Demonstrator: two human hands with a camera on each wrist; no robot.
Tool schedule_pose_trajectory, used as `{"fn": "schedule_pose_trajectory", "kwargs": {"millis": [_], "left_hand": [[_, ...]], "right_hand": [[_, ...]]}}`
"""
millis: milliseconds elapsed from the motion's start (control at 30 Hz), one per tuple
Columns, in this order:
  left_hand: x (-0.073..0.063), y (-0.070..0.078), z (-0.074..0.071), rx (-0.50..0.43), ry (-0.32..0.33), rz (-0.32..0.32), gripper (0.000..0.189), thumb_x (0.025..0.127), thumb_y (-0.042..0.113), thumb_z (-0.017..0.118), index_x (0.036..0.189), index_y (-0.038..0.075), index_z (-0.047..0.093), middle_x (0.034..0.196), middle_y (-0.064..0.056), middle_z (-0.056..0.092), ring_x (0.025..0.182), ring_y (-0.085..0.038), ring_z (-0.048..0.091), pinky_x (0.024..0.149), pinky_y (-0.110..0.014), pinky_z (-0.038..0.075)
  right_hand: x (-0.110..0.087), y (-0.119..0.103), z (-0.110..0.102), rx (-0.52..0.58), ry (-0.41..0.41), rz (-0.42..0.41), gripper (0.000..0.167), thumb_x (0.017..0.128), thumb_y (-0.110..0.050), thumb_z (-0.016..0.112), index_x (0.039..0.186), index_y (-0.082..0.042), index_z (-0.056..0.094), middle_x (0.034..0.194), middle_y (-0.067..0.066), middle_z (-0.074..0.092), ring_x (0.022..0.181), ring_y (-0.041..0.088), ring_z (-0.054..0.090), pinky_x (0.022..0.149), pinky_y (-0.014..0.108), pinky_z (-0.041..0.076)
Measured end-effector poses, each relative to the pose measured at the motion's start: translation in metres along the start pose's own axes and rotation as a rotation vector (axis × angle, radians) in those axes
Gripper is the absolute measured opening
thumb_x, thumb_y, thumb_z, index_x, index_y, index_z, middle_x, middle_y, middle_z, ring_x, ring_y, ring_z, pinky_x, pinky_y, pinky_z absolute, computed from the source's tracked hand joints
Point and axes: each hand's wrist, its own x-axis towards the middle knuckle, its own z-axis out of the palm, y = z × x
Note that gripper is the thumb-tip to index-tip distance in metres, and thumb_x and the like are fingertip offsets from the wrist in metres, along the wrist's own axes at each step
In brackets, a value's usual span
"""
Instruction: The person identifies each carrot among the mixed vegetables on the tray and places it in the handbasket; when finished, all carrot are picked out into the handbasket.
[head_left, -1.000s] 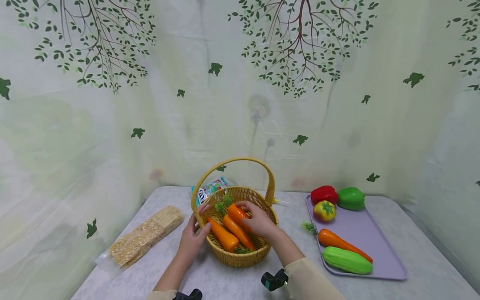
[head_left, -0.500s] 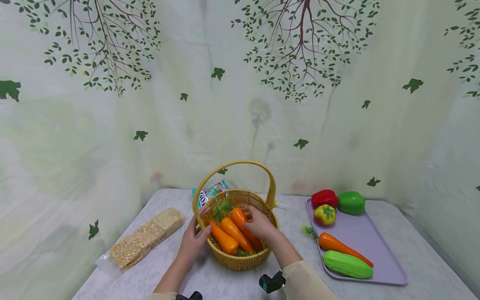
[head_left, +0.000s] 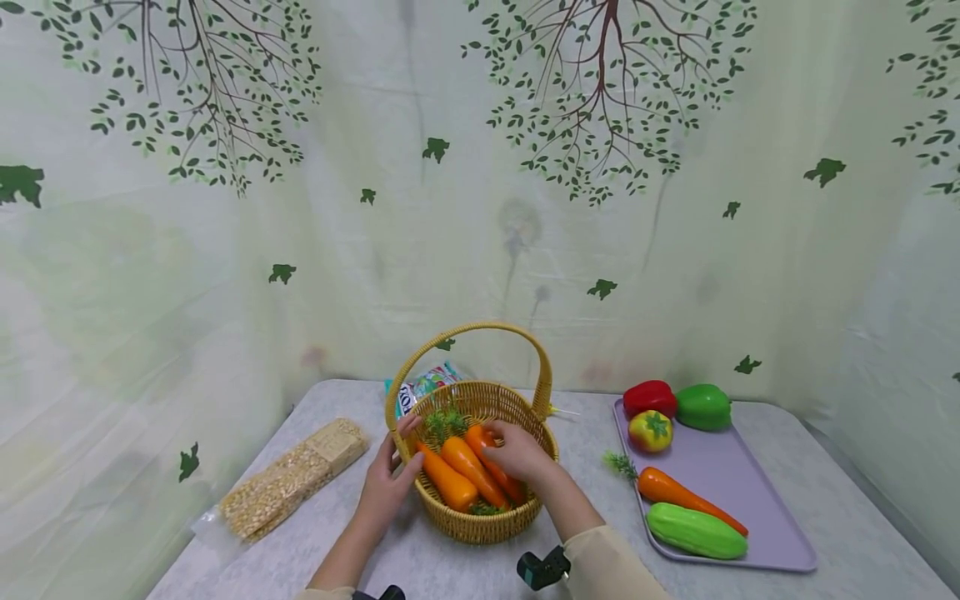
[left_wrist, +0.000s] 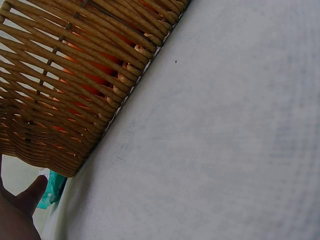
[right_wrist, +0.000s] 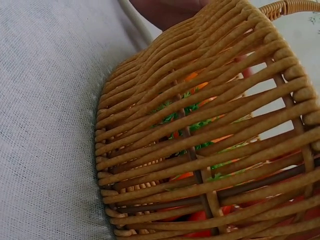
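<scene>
In the head view a wicker basket [head_left: 480, 527] with a tall arched handle stands on the table. Several orange carrots lie inside, among them a left carrot [head_left: 448, 482] and a middle one [head_left: 474, 471], with green leafy tops [head_left: 446, 422] behind. My left hand [head_left: 386, 483] holds the basket's left rim near the handle's foot, fingers and thumb spread around it. Reaching in from the right, my right hand [head_left: 517, 454] pinches the rightmost carrot [head_left: 480, 436] near its upper end. Through the weave, the right wrist view shows green leaves [right_wrist: 200, 125].
A lilac tray [head_left: 772, 508] at right bears a red pepper [head_left: 649, 398], a green pepper [head_left: 703, 407], a red-yellow fruit [head_left: 650, 431], another carrot [head_left: 686, 496] and a green gourd [head_left: 696, 531]. A bag of grains [head_left: 292, 479] lies left; a teal packet [head_left: 427, 382] lies behind the basket.
The rightmost carrot has gone lower into the basket and lies alongside the middle one, my right hand still on it. My left hand has stayed at the rim. The head view has tipped slightly.
</scene>
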Motion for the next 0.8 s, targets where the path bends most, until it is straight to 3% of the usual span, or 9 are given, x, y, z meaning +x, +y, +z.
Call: {"fn": "schedule_pose_trajectory", "kwargs": {"millis": [167, 467, 667, 800], "left_hand": [[0.000, -0.002, 0.000, 0.014, 0.005, -0.010, 0.058, 0.100, 0.020, 0.060, 0.152, 0.030, 0.037, 0.154, 0.002, 0.049, 0.148, -0.028, 0.034, 0.115, -0.064, 0.032], [0.002, -0.004, 0.000, 0.006, 0.007, -0.024, 0.057, 0.099, 0.021, 0.061, 0.152, 0.027, 0.040, 0.153, 0.005, 0.049, 0.148, -0.024, 0.034, 0.116, -0.064, 0.031], [0.002, -0.004, 0.001, 0.027, 0.012, -0.001, 0.058, 0.100, 0.021, 0.061, 0.153, 0.026, 0.039, 0.154, 0.004, 0.049, 0.147, -0.027, 0.036, 0.114, -0.063, 0.034], [0.002, -0.005, 0.002, 0.035, 0.020, 0.000, 0.058, 0.100, 0.021, 0.061, 0.153, 0.028, 0.038, 0.153, 0.003, 0.050, 0.147, -0.027, 0.036, 0.114, -0.061, 0.035]], "right_hand": [[-0.002, -0.001, 0.000, 0.039, 0.012, -0.021, 0.043, 0.094, -0.016, 0.064, 0.137, -0.008, 0.059, 0.137, 0.016, 0.060, 0.125, 0.037, 0.056, 0.102, 0.055, 0.048], [-0.006, 0.002, -0.003, 0.071, 0.126, -0.157, 0.030, 0.097, -0.014, 0.058, 0.126, -0.011, 0.066, 0.123, 0.008, 0.070, 0.115, 0.027, 0.063, 0.097, 0.048, 0.052], [-0.013, 0.001, -0.003, 0.155, 0.195, -0.245, 0.027, 0.099, -0.010, 0.054, 0.121, -0.013, 0.069, 0.108, 0.010, 0.073, 0.094, 0.022, 0.070, 0.078, 0.031, 0.059], [-0.018, 0.001, -0.003, 0.232, 0.271, -0.311, 0.025, 0.101, -0.006, 0.053, 0.117, -0.010, 0.072, 0.096, 0.012, 0.075, 0.081, 0.026, 0.072, 0.068, 0.032, 0.061]]}}
